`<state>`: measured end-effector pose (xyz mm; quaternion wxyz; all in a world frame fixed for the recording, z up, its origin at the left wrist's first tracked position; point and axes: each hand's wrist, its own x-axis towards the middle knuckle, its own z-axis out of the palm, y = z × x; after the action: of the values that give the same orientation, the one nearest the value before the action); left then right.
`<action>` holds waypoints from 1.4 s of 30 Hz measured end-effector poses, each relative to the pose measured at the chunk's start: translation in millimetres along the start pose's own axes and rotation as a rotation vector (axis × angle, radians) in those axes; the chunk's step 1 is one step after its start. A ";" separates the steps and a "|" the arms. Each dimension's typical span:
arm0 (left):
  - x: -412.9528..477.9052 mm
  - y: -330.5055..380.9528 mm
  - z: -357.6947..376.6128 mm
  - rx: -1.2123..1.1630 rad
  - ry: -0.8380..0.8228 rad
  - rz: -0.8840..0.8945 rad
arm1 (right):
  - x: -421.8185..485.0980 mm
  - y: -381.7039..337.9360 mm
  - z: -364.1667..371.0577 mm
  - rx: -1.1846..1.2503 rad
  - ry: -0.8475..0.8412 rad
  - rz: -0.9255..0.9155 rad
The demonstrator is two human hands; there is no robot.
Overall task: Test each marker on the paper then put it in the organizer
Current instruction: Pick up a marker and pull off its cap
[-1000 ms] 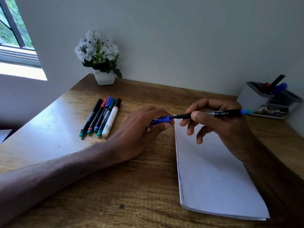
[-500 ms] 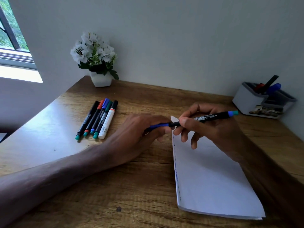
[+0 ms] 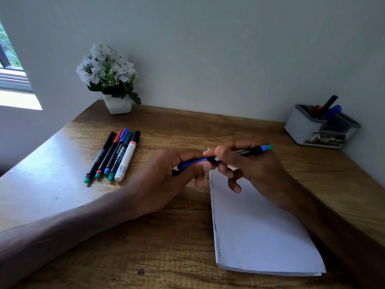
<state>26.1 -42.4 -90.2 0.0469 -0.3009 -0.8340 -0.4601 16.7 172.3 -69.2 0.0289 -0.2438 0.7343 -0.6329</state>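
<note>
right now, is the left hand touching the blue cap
Touching. The head view shows the left hand with its fingers curled round the blue cap, while the right hand holds the marker.

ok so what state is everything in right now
marker, lifted, gripped by right hand
cap, gripped by left hand, at the marker's tip; seated or not, unclear
five markers, capped, lying side by side on desk
paper, flat, blue marks along its left edge
organizer, upright, pens standing inside
flower pot, upright
</note>
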 end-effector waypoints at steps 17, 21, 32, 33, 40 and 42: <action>0.5 2.1 -2.5 -0.218 -0.087 0.028 | -0.8 1.2 -4.7 -0.025 0.005 -0.096; 6.7 -0.4 -4.0 -0.209 -0.033 -0.001 | 2.2 -4.0 -7.8 -0.098 0.033 -0.117; 9.3 -9.5 -6.6 -0.421 0.259 -0.017 | 2.9 0.1 -19.3 -0.513 0.162 -0.172; 9.1 -9.5 -5.6 -0.403 0.260 -0.004 | 2.6 -1.1 -17.0 -0.562 0.154 -0.207; 8.2 -3.6 2.3 -0.373 0.213 0.004 | 6.7 -4.4 -6.5 -0.807 0.136 -0.375; 10.7 -4.2 6.6 -0.326 0.234 -0.006 | 9.7 -3.5 -16.6 -0.883 0.206 -0.380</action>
<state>16.4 -33.9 -93.2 0.0929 -0.2466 -0.7382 -0.6210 3.5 183.4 -60.0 -0.2660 -0.2987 0.8740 -0.2758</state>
